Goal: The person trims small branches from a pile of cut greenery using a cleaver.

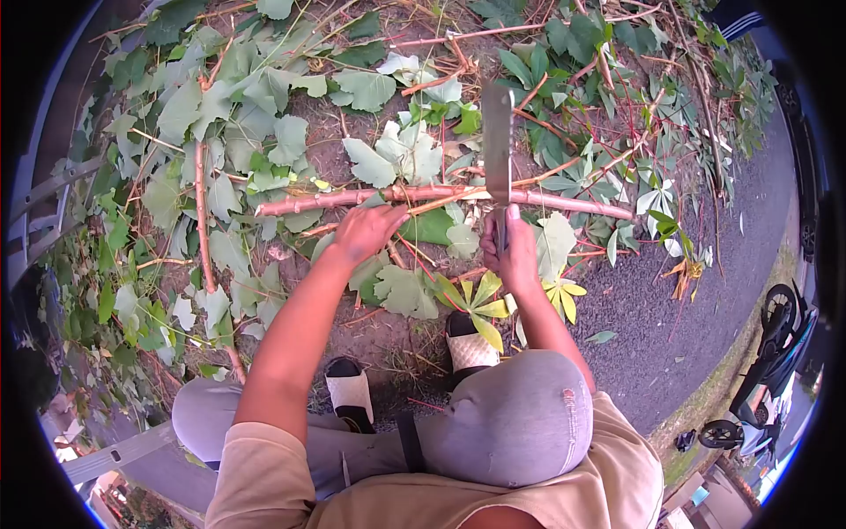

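Observation:
My right hand [509, 247] grips the handle of a machete [497, 145], its broad blade pointing away from me. The blade overlaps a thick reddish-brown branch [326, 202] that lies crosswise on the ground. My left hand [368, 231] is closed on a thinner stick [445, 200], which runs slantwise over the thick branch toward the blade. Large green leaves [407, 291] lie just below, between my hands. A yellow-green leaf cluster [476, 307] is close under my right hand.
Leafy cuttings [264, 88] cover the soil ahead and to the left. Another long branch [202, 203] lies lengthwise on the left. Asphalt [652, 300] stretches along the right, with a motorcycle [762, 370] standing beyond it. My feet in sandals [471, 348] are close below the branches.

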A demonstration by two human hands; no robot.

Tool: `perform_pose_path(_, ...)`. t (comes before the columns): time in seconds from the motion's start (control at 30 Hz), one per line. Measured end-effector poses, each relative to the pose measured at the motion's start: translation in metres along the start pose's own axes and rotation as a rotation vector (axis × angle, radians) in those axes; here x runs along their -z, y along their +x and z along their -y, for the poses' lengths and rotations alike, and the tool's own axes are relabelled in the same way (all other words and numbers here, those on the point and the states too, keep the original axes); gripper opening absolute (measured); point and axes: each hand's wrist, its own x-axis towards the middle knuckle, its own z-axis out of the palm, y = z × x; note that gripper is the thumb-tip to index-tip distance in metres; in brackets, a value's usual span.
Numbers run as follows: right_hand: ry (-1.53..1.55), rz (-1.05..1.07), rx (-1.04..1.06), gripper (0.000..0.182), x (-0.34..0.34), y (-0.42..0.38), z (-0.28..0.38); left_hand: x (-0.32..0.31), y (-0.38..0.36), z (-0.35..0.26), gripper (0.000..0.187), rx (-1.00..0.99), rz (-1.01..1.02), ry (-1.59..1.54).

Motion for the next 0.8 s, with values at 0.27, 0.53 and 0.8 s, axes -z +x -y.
perform_pose_path(0.27,0.022,-0.15,0.568,0.069,-0.002,-0.005,-0.023,0.0,-0.004,-0.001,0.029,0.005,0.007,0.032)
perform_pose_path(0.53,-0.059,-0.133,-0.111,0.065,0.014,-0.012,-0.044,0.008,-0.002,-0.006,0.025,-0.033,0.093,0.06)
perform_pose_path(0.8,0.187,-0.174,0.474,0.078,0.003,-0.035,0.09,0.003,-0.01,-0.008,0.029,0.056,-0.006,-0.036)
